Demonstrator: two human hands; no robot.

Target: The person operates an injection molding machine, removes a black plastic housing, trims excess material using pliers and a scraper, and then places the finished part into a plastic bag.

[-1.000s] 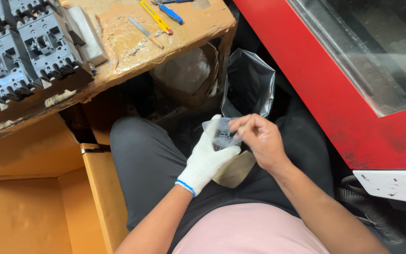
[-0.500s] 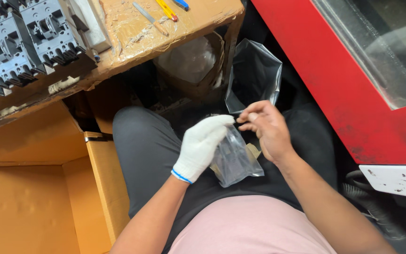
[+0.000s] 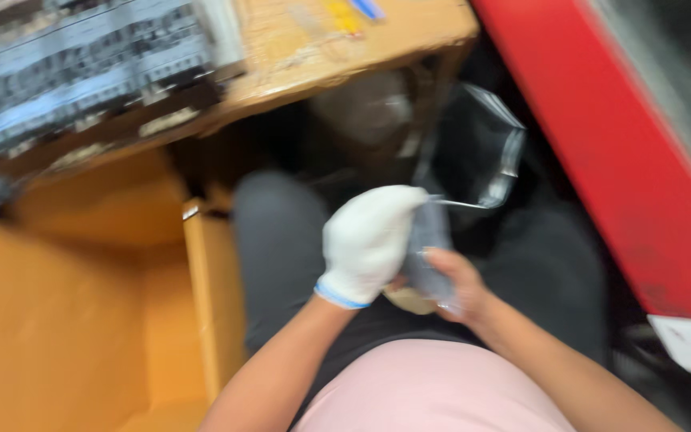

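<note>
The view is blurred by motion. My left hand (image 3: 369,240) wears a white glove with a blue cuff and grips the top of a small clear plastic bag (image 3: 432,258) over my lap. My bare right hand (image 3: 459,286) holds the same bag from below and the right side. The bag looks grey and crumpled between the two hands; what is inside it cannot be made out. A larger clear plastic bag (image 3: 481,152) stands open just beyond my hands.
A wooden workbench (image 3: 297,56) spans the top, with several grey electrical parts (image 3: 81,80) at its left. An open cardboard box (image 3: 73,320) sits at my left. A red machine body (image 3: 633,168) runs down the right side.
My right hand has dropped from the bag's top to under it, and my hands sit closer together. The camera has swung, blurring the view.
</note>
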